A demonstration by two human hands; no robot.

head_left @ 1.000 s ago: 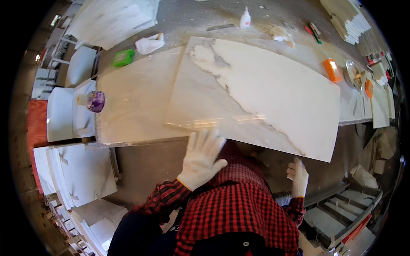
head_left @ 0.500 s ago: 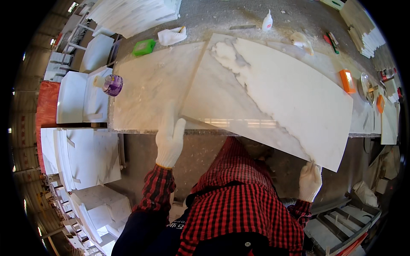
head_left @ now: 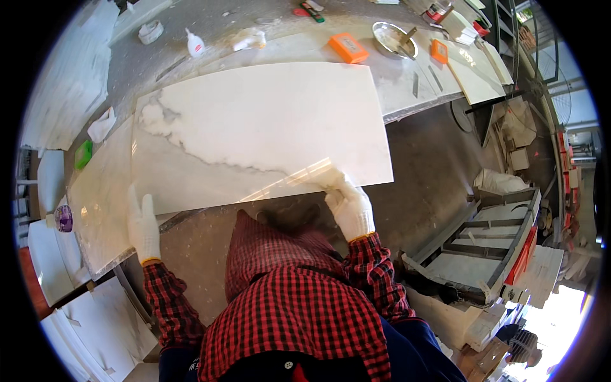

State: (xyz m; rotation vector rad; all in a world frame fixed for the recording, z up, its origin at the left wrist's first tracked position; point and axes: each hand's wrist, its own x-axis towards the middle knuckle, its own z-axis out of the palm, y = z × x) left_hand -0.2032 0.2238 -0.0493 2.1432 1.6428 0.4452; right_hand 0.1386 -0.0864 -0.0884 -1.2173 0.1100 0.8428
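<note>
A large white marble slab (head_left: 280, 121) with grey veining lies on the workbench, its near edge jutting out past the bench toward me. My right hand (head_left: 351, 207), in a white knit glove, grips that near edge not far from the right corner. My left hand (head_left: 144, 223), gloved alike, is at the slab's near left corner. Its fingers are stretched out and the thumb stands apart; whether it touches the slab I cannot tell. Another pale marble piece (head_left: 95, 204) lies beneath and to the left.
Beyond the slab are an orange box (head_left: 348, 48), a metal bowl (head_left: 394, 41), a white squeeze bottle (head_left: 195, 44) and a crumpled cloth (head_left: 248, 39). A purple bottle (head_left: 63, 218) stands at left. A metal frame rack (head_left: 490, 235) occupies the floor at right.
The view has swung to the right, so the bench things appear further left. My right hand now holds the slab's edge a bit farther from the corner; my left hand stays outstretched.
</note>
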